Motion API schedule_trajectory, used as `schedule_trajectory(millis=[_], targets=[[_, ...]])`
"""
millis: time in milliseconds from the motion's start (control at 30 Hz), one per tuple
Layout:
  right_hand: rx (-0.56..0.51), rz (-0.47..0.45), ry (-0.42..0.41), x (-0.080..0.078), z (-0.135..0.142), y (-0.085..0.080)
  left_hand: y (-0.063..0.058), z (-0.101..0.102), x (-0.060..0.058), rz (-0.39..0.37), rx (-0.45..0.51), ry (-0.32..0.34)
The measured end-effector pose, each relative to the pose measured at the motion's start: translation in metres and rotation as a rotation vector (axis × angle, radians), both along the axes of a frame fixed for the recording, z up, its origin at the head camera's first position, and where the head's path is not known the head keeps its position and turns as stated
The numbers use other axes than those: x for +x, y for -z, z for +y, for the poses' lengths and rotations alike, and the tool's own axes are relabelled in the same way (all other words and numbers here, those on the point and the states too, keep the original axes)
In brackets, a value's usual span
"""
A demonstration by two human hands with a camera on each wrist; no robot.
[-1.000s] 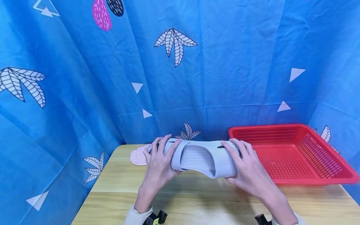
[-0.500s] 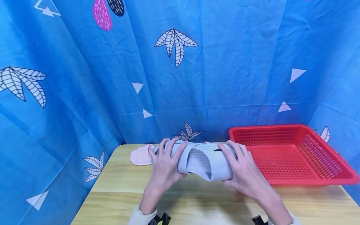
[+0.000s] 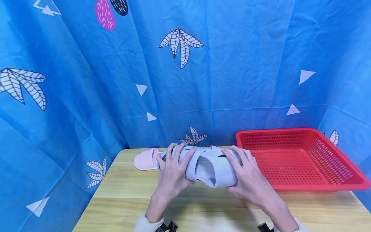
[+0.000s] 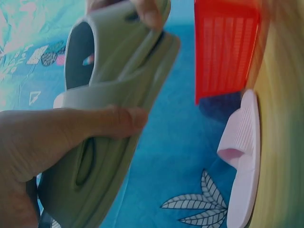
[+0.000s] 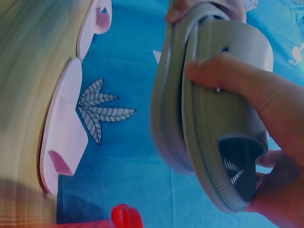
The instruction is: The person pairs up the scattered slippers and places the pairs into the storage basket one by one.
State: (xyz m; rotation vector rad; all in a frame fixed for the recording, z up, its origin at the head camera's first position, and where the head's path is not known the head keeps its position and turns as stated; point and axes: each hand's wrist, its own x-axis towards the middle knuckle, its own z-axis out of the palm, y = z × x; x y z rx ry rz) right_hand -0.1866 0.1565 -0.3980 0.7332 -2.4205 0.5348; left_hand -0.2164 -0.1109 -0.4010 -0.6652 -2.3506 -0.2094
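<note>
Wood-grain surface (image 3: 124, 190) below, red basket (image 3: 321, 187) along its right edge, and the biggest risk looks like the two grey slippers (image 3: 192, 167) held up over the middle: they seem merely stacked, so a loosened grip could drop one. Left hand (image 3: 174, 174) and right hand (image 3: 249, 174) are each clamped round an end (good). Swinging low could also bump the pink slippers (image 3: 143, 160) near the far edge. Looks-wise: smooth, wide straps (image 3: 226, 169), ridged footbed (image 3: 206, 169), small dark slots (image 3: 222, 156).
</note>
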Motion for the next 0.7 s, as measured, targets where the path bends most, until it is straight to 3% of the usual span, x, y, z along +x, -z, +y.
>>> schedule_trajectory(millis=[700], targets=[[0.003,0.002,-0.066,-0.0079,-0.0098,0.0064,0.0056,0.0089,0.0005,-0.024,0.008,0.014]])
